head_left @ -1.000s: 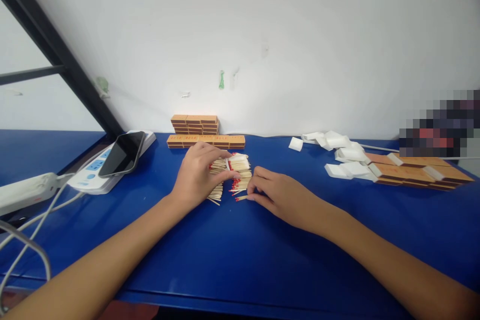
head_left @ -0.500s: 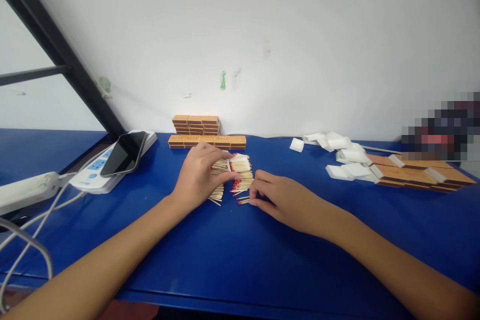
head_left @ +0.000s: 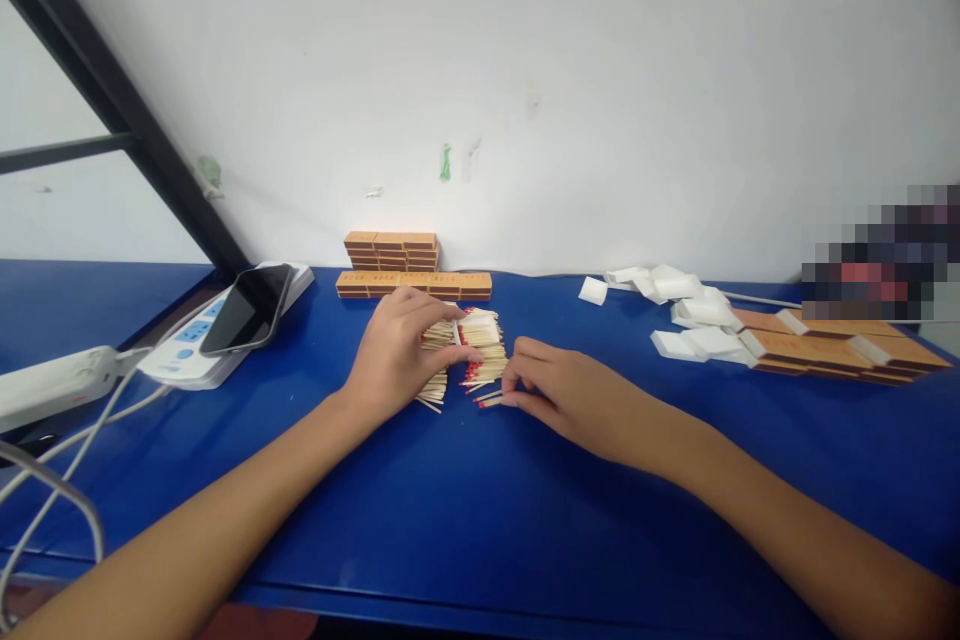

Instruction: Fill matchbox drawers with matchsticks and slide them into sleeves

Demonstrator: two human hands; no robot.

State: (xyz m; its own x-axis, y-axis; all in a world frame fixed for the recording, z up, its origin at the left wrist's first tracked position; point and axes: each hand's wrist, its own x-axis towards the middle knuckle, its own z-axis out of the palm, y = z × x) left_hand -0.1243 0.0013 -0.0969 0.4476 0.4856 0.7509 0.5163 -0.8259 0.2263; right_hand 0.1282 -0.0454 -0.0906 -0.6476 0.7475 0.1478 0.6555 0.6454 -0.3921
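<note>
Red-tipped matches lie in two heaps in the middle of the blue table, a left heap (head_left: 435, 385) and a right heap (head_left: 491, 358). My left hand (head_left: 397, 350) is over the left heap, its thumb and fingers closed about a small white matchbox tray (head_left: 480, 322) that shows partly between the heaps. The hand hides much of the left heap and part of the tray. Just to the right, my right hand (head_left: 559, 390) pinches matches (head_left: 491, 401) at the near edge of the right heap, their red heads pointing left.
Closed matchboxes (head_left: 412, 284) stand in a row and a stack by the wall. White empty trays (head_left: 705, 308) and orange matchbox sleeves (head_left: 832, 345) lie at right. A phone (head_left: 249, 308) rests on a power strip (head_left: 187, 360) at left, with white cables (head_left: 67, 460) nearby.
My right hand has shifted very slightly right, and the pinched matches have come a little away from the heap. My left hand stays in place.
</note>
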